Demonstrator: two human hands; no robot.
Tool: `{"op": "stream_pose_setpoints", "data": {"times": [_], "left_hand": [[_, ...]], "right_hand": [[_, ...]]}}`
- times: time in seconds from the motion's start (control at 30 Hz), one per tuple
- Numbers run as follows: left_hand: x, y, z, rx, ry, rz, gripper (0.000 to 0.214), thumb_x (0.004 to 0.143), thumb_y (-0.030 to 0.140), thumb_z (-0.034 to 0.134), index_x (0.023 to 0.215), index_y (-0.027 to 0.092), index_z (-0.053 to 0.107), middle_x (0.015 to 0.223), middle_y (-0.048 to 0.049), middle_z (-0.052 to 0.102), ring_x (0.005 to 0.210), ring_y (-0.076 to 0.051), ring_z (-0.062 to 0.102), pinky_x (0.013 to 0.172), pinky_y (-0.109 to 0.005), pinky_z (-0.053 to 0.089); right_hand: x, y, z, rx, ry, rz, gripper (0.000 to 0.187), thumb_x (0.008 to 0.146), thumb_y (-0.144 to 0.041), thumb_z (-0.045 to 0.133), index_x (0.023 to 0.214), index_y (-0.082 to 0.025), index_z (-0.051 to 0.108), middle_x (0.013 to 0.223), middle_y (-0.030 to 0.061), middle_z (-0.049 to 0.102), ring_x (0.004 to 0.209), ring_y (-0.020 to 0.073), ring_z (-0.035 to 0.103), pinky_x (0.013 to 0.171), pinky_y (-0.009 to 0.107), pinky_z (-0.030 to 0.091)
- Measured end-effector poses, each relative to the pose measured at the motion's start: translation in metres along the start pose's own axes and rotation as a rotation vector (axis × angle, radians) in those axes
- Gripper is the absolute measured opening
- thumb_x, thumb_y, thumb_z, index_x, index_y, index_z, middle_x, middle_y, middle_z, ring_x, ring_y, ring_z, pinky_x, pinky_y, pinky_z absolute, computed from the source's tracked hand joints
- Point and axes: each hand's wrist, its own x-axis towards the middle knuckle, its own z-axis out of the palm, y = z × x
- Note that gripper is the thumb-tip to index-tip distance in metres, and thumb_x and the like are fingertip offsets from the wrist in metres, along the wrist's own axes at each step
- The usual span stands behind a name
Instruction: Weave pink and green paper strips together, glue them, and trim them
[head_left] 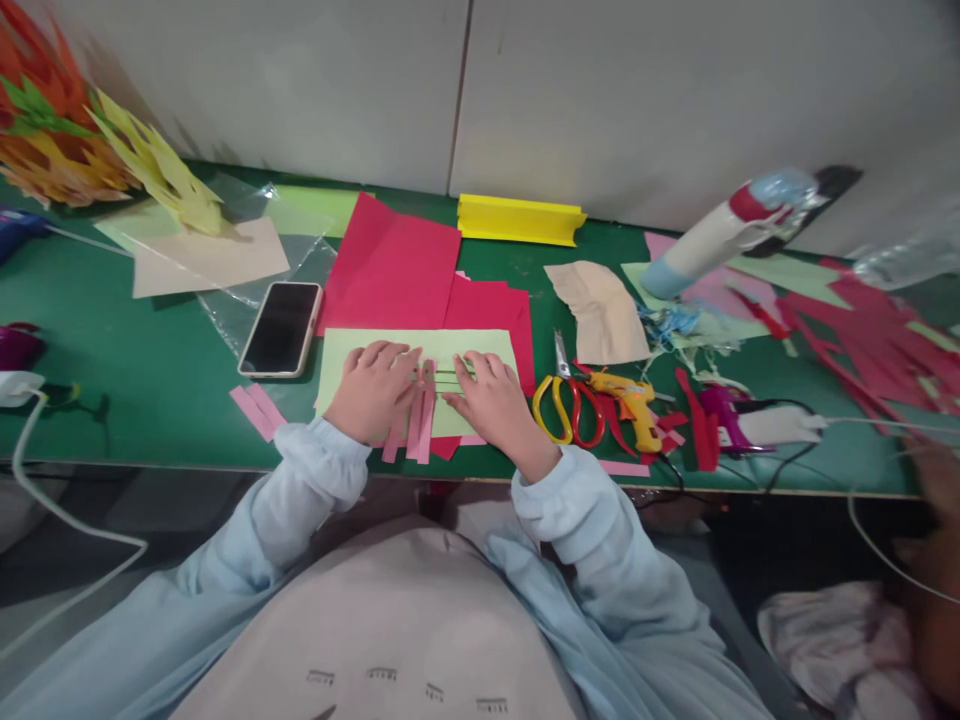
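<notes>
My left hand [373, 388] rests on a light green paper sheet [352, 352] that has slits cut across it. Its fingers are curled down onto the paper beside several pink paper strips [420, 425] that hang toward the table's front edge. My right hand [491, 398] lies just right of the strips, with its fingertips pinching at a strip where it meets the slits. Red paper sheets [397, 270] lie under and behind the green sheet. Both hands stay close together at the near edge of the green table [150, 390].
A phone [281, 327] lies left of the green sheet, with loose pink strips [257, 410] near it. Scissors [568, 400] and a yellow glue gun [628, 398] sit to the right, and a purple glue gun [739, 418] lies farther right. A yellow block [517, 218], paper scraps and paper leaves [161, 170] are at the back.
</notes>
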Motion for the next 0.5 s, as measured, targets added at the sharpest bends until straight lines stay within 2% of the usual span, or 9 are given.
{"op": "stream_pose_setpoints", "data": {"times": [0.1, 0.2, 0.37, 0.5], "left_hand": [[-0.003, -0.016, -0.001, -0.077, -0.035, -0.029, 0.053, 0.091, 0.035, 0.050, 0.139, 0.015, 0.047, 0.129, -0.0147, 0.061, 0.121, -0.033, 0.051, 0.098, -0.053, 0.043], [-0.005, -0.025, -0.001, -0.179, -0.048, -0.012, 0.053, 0.090, 0.037, 0.048, 0.134, 0.009, 0.050, 0.123, -0.0166, 0.064, 0.115, -0.031, 0.056, 0.101, -0.049, 0.045], [-0.007, -0.021, 0.002, -0.301, -0.048, -0.085, 0.046, 0.089, 0.031, 0.046, 0.129, 0.012, 0.053, 0.116, -0.0137, 0.067, 0.099, -0.025, 0.064, 0.088, -0.041, 0.053], [-0.009, -0.015, 0.002, -0.243, 0.010, -0.057, 0.042, 0.090, 0.030, 0.045, 0.125, 0.010, 0.056, 0.113, -0.0154, 0.068, 0.100, -0.027, 0.064, 0.090, -0.044, 0.052]], "right_hand": [[0.005, 0.002, -0.007, 0.037, -0.015, -0.038, 0.054, 0.096, -0.047, 0.047, 0.137, -0.011, 0.051, 0.133, 0.0179, 0.053, 0.120, 0.0319, 0.043, 0.096, 0.044, 0.041], [0.011, 0.003, -0.008, 0.083, -0.029, -0.079, 0.053, 0.094, -0.048, 0.052, 0.134, -0.014, 0.054, 0.128, 0.0162, 0.055, 0.118, 0.0312, 0.043, 0.096, 0.043, 0.041], [0.017, 0.004, -0.002, 0.140, -0.038, -0.096, 0.046, 0.093, -0.046, 0.053, 0.128, -0.017, 0.058, 0.124, 0.0140, 0.055, 0.116, 0.0295, 0.044, 0.095, 0.042, 0.041], [0.022, 0.005, -0.002, 0.189, -0.037, -0.089, 0.042, 0.094, -0.047, 0.050, 0.124, -0.019, 0.061, 0.121, 0.0131, 0.056, 0.114, 0.0289, 0.046, 0.095, 0.042, 0.041]]}}
